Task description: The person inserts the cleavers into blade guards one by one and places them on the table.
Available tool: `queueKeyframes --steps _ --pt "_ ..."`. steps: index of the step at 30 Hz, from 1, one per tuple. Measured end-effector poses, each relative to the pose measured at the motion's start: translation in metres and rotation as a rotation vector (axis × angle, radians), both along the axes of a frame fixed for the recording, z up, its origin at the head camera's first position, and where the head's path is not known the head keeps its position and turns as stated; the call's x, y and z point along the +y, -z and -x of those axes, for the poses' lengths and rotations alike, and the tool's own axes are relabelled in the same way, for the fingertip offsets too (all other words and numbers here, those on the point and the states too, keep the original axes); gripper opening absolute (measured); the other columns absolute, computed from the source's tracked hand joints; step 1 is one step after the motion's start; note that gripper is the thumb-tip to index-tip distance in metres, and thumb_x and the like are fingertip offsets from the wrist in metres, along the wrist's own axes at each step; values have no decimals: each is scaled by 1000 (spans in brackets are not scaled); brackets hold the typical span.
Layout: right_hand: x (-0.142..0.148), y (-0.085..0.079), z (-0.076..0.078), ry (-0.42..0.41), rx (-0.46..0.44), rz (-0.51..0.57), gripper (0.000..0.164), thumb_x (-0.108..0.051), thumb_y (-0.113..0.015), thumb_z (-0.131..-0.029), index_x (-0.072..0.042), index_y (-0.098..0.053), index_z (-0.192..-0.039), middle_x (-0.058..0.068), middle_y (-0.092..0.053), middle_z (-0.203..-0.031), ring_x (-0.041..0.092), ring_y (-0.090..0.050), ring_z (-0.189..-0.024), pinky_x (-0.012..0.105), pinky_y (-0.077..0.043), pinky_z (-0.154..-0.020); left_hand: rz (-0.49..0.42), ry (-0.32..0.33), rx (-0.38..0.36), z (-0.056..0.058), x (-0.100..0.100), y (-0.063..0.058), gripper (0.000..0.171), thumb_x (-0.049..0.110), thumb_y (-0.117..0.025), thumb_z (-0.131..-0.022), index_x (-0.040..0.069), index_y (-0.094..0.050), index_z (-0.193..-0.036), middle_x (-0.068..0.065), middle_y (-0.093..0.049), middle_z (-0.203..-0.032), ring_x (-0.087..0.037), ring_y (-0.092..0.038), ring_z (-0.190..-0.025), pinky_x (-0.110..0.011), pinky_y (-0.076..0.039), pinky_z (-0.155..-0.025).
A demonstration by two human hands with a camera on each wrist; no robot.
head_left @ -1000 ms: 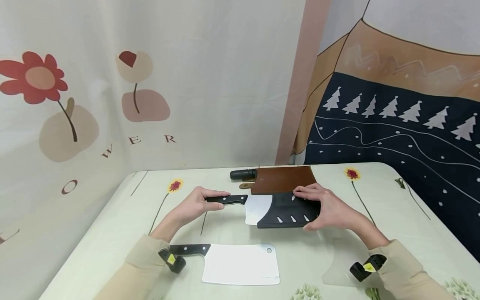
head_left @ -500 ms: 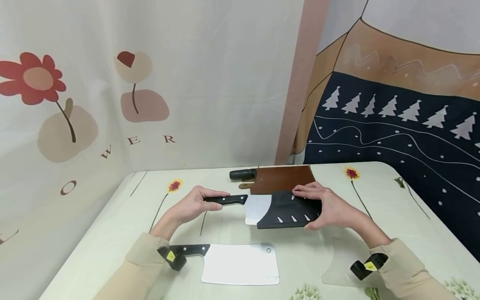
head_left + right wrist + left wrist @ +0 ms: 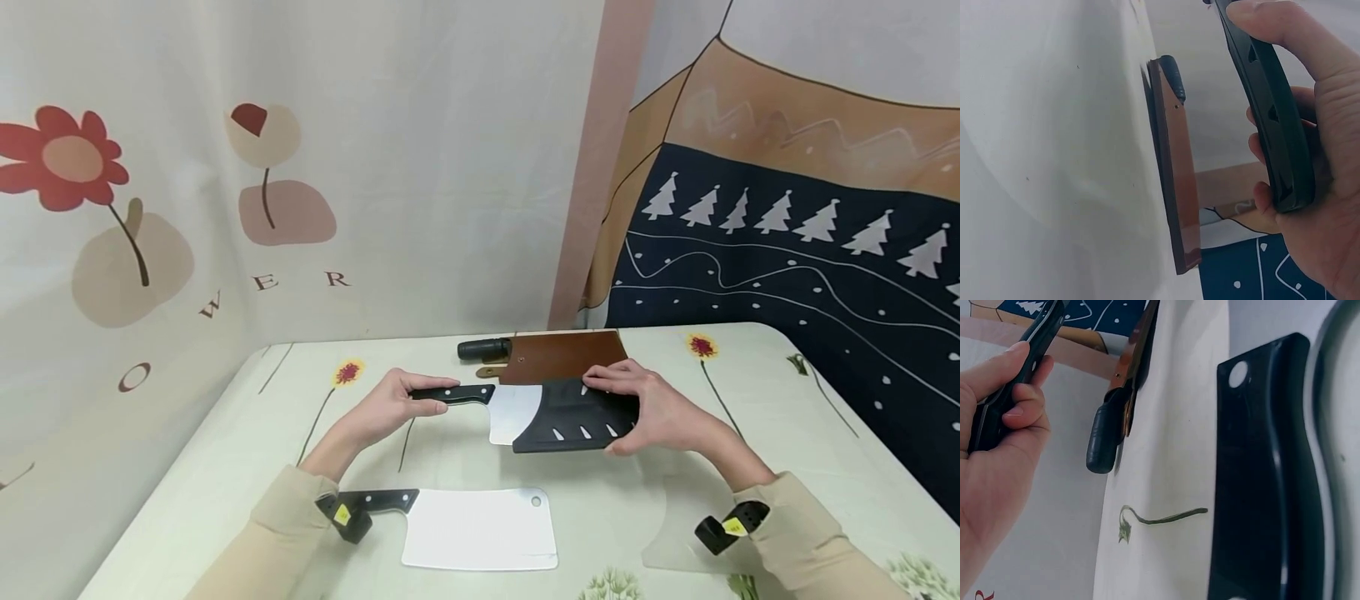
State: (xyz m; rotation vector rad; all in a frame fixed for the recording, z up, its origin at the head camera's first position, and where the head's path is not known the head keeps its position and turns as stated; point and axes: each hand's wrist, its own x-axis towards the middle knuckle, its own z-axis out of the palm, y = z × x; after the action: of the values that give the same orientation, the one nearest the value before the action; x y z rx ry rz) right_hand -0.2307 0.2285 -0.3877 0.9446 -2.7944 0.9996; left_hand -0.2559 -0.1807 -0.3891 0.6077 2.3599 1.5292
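My left hand [image 3: 386, 408] grips the black riveted handle [image 3: 457, 394] of a cleaver whose bare steel blade [image 3: 512, 414] shows beside the handle. A black blade cover [image 3: 566, 421] with white-looking slots encloses the rest of that blade. My right hand [image 3: 660, 408] holds the cover by its far end, thumb at the lower edge and fingers over the top. Both hold the cleaver level, raised over the table. Closer to me, a second cleaver [image 3: 480, 529] lies flat with its blade bare. In the right wrist view the fingers wrap round the cover [image 3: 1272, 119].
Behind the held cleaver lies a brown leather sheath [image 3: 562, 354] with a dark handle [image 3: 482, 349] sticking out on the left. A clear, see-through blade cover [image 3: 675, 533] lies at the right, near my right wrist. The flowered tablecloth [image 3: 247, 500] covers the table.
The held cleaver and its cover have risen very slightly in the head view, both hands with them. The grips look the same, and the second cleaver stays in place.
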Motion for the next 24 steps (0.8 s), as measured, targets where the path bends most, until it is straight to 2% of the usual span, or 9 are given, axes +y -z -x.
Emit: queueKeyframes --steps 16,24 --pt "-2 0 1 10 -8 -12 87 -31 -96 -61 -8 -65 -139 10 -58 -144 33 -46 -128 55 -46 -97 -12 -61 4 -2 3 6 37 6 -75 -92 4 -72 -128 -13 -70 -127 -18 -62 -107 -34 -49 -94" --pt "-3 1 1 21 4 -5 86 -26 -94 -60 -7 -66 -138 7 -59 -142 30 -47 -128 53 -46 -98 -24 -82 8 -4 4 7 38 7 -77 -90 4 -72 -128 -13 -69 -128 -23 -61 -119 -45 -46 -103"
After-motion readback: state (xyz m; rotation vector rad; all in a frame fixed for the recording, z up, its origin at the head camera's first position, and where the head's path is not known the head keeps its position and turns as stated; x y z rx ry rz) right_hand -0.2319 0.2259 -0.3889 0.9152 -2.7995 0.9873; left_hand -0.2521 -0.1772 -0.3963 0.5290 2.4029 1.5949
